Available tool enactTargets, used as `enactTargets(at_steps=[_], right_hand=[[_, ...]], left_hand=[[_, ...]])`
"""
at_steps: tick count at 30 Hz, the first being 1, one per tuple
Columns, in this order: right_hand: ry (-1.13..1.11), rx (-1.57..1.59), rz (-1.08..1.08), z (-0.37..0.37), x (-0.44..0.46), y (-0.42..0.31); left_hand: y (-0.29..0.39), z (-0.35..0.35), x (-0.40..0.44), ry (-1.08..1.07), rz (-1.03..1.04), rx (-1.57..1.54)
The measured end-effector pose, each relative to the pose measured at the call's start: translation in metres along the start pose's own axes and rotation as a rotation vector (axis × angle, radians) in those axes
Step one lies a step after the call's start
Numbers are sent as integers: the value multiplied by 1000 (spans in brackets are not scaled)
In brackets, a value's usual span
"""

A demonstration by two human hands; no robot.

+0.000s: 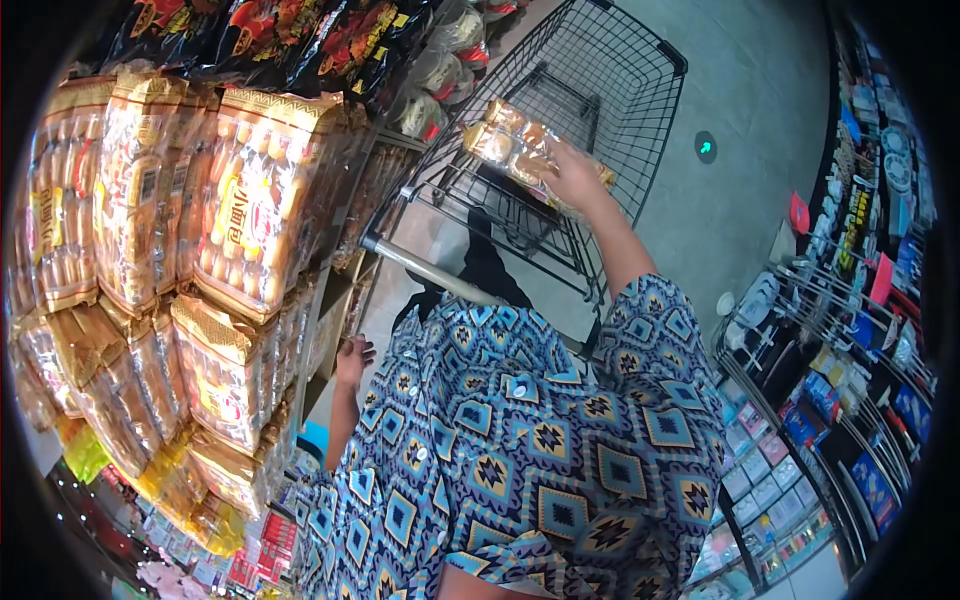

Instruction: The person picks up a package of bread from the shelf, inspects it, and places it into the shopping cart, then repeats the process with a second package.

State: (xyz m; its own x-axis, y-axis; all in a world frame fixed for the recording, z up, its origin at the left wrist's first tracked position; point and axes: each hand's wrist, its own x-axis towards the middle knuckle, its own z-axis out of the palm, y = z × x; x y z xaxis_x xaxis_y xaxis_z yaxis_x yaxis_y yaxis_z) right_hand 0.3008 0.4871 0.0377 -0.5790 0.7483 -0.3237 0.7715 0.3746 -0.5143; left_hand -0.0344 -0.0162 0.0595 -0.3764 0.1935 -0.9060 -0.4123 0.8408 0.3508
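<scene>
My right hand point(575, 178) grips a long, clear-and-gold package of bread point(513, 146) over the black wire shopping cart point(640, 120). The package lies across the near part of the cart's basket, and the fingers rest over its top. Lower on the left, my left hand point(355, 355) hangs beside the shelf with its fingers apart and holds nothing. The cart's grey handle bar point(425, 268) runs between my two hands, and neither touches it.
Stacked bread packages point(255, 205) fill the shelf on the left, with dark packets point(270, 40) above them. Grey floor point(700, 215) with a green arrow mark point(706, 147) lies right of the cart. Racks of small goods point(860, 300) stand along the right.
</scene>
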Motion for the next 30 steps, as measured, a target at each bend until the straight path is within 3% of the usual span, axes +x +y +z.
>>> enactTargets(at_steps=[4,7,12,15,17,22,27,30], right_hand=[[36,-198,-126,11,-21,-37],[-47,-209,-145,33,-25,-35],[-3,-221,-183,23,-17,-21],[15,-248,-308,15,0,-10],[70,-265,-77,15,6,-3],[109,-385,-107,13,-3,-17],[-99,-281,133,16,15,-30],[40,-215,35,-3,14,-29]], left_hand=[[26,18,2,-42,54,4],[36,21,-3,-26,88,-12],[27,16,2,-14,78,-7],[19,13,0,24,25,-5],[7,12,-2,53,-8,-10],[-38,-7,16,20,12,-81],[-36,-3,13,15,-19,-111],[-20,9,10,22,7,-118]])
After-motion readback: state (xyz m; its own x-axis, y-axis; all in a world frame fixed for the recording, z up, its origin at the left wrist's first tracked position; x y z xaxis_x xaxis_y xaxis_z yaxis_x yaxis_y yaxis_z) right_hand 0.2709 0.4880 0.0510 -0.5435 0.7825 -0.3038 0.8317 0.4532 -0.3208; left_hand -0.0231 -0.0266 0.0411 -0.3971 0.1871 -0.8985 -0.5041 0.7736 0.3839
